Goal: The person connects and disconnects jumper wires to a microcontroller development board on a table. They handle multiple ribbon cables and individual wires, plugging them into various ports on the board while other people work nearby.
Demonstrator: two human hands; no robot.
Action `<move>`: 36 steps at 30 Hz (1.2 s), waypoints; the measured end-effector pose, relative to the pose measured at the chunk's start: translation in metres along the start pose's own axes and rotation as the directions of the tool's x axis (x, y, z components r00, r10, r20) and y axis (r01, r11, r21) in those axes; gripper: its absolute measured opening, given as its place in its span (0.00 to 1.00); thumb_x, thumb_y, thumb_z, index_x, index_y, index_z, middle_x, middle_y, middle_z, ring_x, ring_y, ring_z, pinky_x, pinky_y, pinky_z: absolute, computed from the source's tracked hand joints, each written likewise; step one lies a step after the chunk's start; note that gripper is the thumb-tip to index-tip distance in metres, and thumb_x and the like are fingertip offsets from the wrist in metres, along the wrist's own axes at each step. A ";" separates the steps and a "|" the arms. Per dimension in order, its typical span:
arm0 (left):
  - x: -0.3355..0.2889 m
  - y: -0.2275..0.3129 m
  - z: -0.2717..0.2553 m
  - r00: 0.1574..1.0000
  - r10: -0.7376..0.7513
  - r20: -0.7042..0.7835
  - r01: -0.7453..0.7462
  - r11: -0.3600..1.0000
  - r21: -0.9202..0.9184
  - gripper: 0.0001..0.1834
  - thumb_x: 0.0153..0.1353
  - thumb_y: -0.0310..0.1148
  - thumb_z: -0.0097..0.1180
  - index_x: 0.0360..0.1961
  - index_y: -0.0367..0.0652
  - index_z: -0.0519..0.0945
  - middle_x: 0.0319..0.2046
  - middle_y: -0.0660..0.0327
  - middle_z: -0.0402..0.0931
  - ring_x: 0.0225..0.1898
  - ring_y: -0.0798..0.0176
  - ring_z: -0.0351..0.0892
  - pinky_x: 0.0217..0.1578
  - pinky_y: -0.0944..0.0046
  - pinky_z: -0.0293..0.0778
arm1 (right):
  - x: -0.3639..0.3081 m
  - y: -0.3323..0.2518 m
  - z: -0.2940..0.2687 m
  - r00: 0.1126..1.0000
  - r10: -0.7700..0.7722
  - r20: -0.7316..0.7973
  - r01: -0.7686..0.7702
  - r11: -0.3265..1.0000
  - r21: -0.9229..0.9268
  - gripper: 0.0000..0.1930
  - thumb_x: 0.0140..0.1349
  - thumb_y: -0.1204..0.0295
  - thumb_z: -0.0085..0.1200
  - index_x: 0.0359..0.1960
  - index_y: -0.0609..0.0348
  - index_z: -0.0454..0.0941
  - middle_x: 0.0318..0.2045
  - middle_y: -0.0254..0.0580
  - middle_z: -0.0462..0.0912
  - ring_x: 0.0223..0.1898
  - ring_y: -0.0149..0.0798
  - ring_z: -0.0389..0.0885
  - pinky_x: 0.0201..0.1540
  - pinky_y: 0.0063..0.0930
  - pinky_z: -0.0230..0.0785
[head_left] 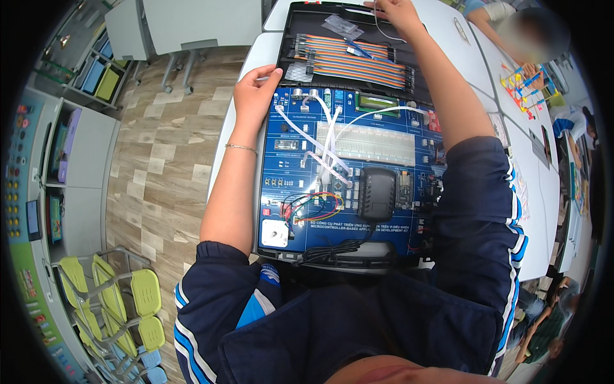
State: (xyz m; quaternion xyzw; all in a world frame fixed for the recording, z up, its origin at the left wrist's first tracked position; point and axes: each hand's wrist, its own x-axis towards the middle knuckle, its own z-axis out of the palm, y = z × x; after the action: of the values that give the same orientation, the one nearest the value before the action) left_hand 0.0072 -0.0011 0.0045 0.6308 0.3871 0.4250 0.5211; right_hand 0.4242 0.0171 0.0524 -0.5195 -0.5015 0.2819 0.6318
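Head camera view: the left hand [256, 95], loosely curled, meets the open black case's lid [307, 20] at ten o'clock from the central blue electronics board [345, 242]. Toward one o'clock, the right hand [398, 14] pinches a thin pale cord [378, 27] beyond rainbow jumper wires [358, 70].

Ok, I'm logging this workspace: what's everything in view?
Tables: several, white, centre and around
Case: one, black, open on table
Circuit board: one, blue, in case
Breadboard: one, white, on board
Adapter: one, black, on board
Leads: several, white, across board
Ribbon cables: several, multicoloured, in lid
Chairs: several, green, lower left
Cabinets: several, grey, left
Other people: several, varied clothing, right
Sleeves: two, navy, lower centre
Left hand: one, bare, case's left edge
Right hand: one, bare, lid's far edge
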 end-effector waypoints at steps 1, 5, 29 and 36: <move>-0.002 -0.002 -0.007 1.000 -0.009 -0.018 0.010 1.000 0.010 0.20 0.63 0.36 0.69 0.52 0.35 0.84 0.37 0.54 0.86 0.33 0.72 0.83 0.33 0.73 0.76 | -0.004 -0.009 0.014 0.997 -0.006 -0.075 0.006 1.000 0.005 0.10 0.74 0.70 0.51 0.52 0.55 0.72 0.50 0.44 0.85 0.46 0.40 0.85 0.43 0.36 0.80; -0.003 -0.003 -0.011 1.000 -0.021 -0.022 0.021 1.000 0.003 0.20 0.63 0.35 0.69 0.52 0.34 0.84 0.37 0.54 0.86 0.33 0.72 0.83 0.33 0.73 0.76 | -0.013 -0.040 0.023 0.958 -0.007 -0.287 0.014 1.000 0.024 0.11 0.73 0.70 0.50 0.54 0.54 0.72 0.50 0.45 0.85 0.46 0.40 0.85 0.41 0.33 0.78; 0.001 -0.007 -0.005 1.000 0.010 -0.025 -0.011 0.999 -0.031 0.19 0.62 0.38 0.70 0.49 0.36 0.86 0.33 0.56 0.87 0.30 0.72 0.83 0.32 0.72 0.77 | -0.058 -0.021 0.016 0.958 0.050 0.282 0.238 0.409 -0.881 0.17 0.69 0.73 0.58 0.59 0.46 0.79 0.43 0.40 0.88 0.48 0.41 0.86 0.53 0.37 0.77; -0.001 -0.009 -0.011 0.999 0.003 -0.041 -0.003 1.000 -0.016 0.19 0.61 0.37 0.70 0.49 0.36 0.86 0.33 0.56 0.87 0.30 0.71 0.83 0.32 0.72 0.77 | -0.064 -0.064 0.060 0.973 -0.112 0.203 0.232 0.458 -0.858 0.08 0.69 0.69 0.53 0.45 0.54 0.79 0.37 0.54 0.86 0.41 0.60 0.84 0.43 0.49 0.76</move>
State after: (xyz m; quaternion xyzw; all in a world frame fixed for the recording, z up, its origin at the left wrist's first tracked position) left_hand -0.0043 0.0031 -0.0033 0.6184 0.3935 0.4418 0.5172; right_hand 0.3368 -0.0357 0.0880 -0.6980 -0.6607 -0.0490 0.2719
